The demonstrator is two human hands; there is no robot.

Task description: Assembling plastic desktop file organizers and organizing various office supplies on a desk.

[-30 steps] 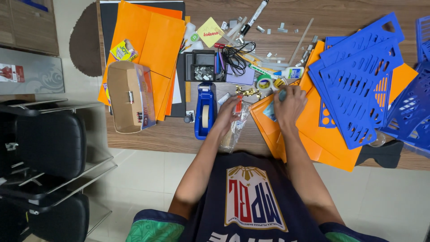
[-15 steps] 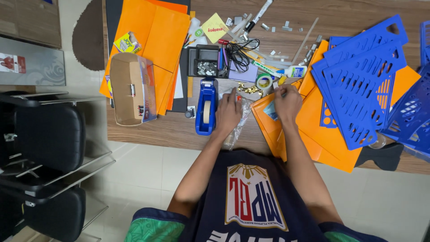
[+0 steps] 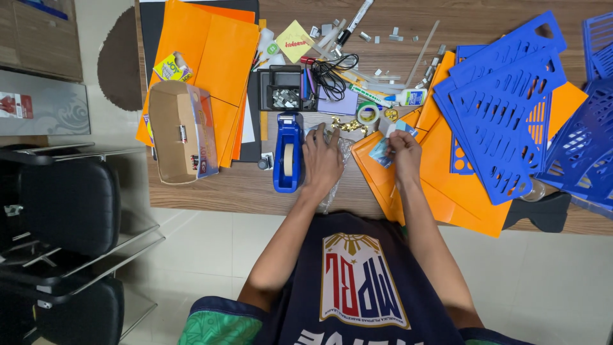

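My left hand (image 3: 321, 160) rests palm down on a clear plastic bag (image 3: 337, 171) lying on the wooden desk (image 3: 217, 188), right beside a blue tape dispenser (image 3: 288, 153). My right hand (image 3: 405, 145) is closed on a small blue and white packet (image 3: 385, 148), held just above a stack of orange folders (image 3: 440, 185). Small gold clips (image 3: 348, 126) and a green tape roll (image 3: 367, 114) lie just beyond my fingers.
A black organiser tray (image 3: 284, 89), cables, a glue bottle (image 3: 408, 97) and a marker sit further back. Blue plastic tray panels (image 3: 504, 108) cover the right side. An open cardboard box (image 3: 175, 131) on orange paper sits left. Black chairs (image 3: 57, 211) stand left of the desk.
My left hand has moved from beside the right hand onto the plastic bag near the dispenser. My right hand has drawn back slightly with the packet. The camera has shifted a little.
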